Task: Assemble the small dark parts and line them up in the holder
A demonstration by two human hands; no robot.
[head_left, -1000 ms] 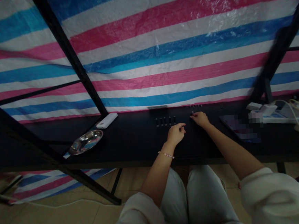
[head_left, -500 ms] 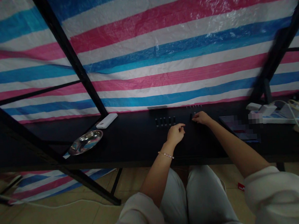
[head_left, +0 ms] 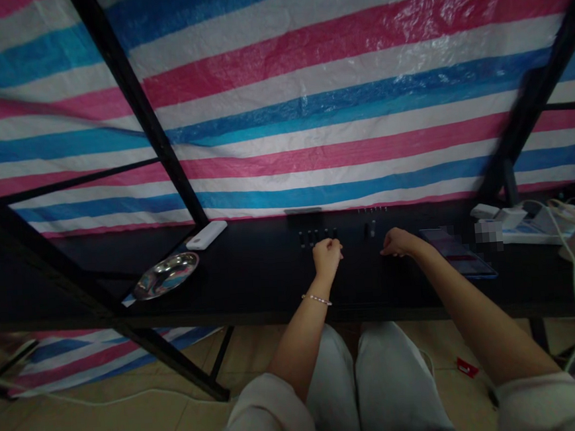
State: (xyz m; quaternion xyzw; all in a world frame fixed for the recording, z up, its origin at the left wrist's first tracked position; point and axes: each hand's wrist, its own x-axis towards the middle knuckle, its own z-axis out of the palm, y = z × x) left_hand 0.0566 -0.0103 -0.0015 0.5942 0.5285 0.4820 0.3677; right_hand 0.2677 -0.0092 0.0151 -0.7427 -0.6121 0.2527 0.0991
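My left hand [head_left: 327, 257], a beaded bracelet [head_left: 317, 299] at its wrist, is closed just in front of a row of several small dark cylinders [head_left: 302, 239]. Its fingertips are at the right end of that row, and whatever they may pinch is too small to make out. Farther right, a dark cylinder [head_left: 367, 230] and a greyer one [head_left: 373, 228] stand side by side. My right hand [head_left: 398, 242] is in front and to the right of this pair, apart from it. Its fingers are bent and pressed together, with nothing visible in them.
Several tiny pale pieces [head_left: 373, 209] line the back of the black table [head_left: 262, 277]. On the left are a shiny metal dish [head_left: 167, 276] and a white oblong device [head_left: 207, 235]. A tablet [head_left: 457, 253] and a power strip [head_left: 530, 231] with cables lie right. Black frame posts [head_left: 134, 101] flank the table.
My right hand has drawn back toward me and right, away from the pair of cylinders, leaving the greyer one standing. My left hand has moved left to the row's right end.
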